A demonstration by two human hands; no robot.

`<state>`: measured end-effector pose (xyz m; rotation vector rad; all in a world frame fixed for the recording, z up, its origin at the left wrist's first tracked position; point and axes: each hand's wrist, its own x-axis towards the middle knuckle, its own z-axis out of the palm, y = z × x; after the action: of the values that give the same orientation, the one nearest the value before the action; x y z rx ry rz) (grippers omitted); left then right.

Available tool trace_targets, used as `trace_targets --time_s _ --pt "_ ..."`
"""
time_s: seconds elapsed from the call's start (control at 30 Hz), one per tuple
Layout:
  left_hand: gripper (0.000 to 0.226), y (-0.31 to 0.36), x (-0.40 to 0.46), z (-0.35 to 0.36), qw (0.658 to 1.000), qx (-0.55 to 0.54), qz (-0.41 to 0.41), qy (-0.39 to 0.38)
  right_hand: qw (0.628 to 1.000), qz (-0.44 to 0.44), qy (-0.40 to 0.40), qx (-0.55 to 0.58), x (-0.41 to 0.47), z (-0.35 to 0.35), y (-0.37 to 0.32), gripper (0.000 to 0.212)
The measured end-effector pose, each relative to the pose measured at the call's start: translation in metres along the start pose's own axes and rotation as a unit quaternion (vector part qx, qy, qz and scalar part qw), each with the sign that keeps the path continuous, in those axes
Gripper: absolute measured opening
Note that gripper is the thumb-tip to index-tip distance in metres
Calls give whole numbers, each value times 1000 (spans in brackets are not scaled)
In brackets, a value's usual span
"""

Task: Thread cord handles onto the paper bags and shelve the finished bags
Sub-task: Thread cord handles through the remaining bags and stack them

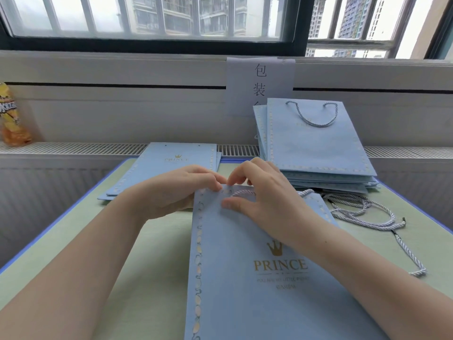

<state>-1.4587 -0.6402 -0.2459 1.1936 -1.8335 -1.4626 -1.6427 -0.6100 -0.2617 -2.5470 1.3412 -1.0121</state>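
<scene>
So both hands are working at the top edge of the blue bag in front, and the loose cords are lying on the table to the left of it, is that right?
Not quite. The loose cords lie to the right of the bag, not the left, as the head view shows. The rest holds: left hand and right hand work at its top edge.

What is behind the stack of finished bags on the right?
Behind the stack of finished bags hangs a paper sign on the wall under the window. Its top two characters show; the bags cover the lower part, so the rest cannot be read.
</scene>
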Motion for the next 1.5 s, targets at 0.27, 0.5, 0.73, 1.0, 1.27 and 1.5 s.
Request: trace_targets --time_s 0.27,0.5,0.73,1.0,1.27,1.5 --pt "30 -3 2 2 998 -67 -16 -8 989 99 -56 99 -1 -5 -3 28" --pt "29 -7 0 -9 994 -65 -20 -84 990 53 -66 110 -4 -2 -12 24" --pt "25 -8 -9 -18 977 -129 45 -166 967 36 -99 232 -2 -14 -18 19" --pt "4 -8 -9 -19 973 14 -28 -229 967 43 -181 177 -7 -5 -22 28" --pt "8 -3 -7 -9 982 44 -38 -180 971 45 -152 182 -5 -8 -13 20" --pt "21 -1 -8 -8 989 72 -49 -122 974 38 -167 149 -3 -11 -7 16"
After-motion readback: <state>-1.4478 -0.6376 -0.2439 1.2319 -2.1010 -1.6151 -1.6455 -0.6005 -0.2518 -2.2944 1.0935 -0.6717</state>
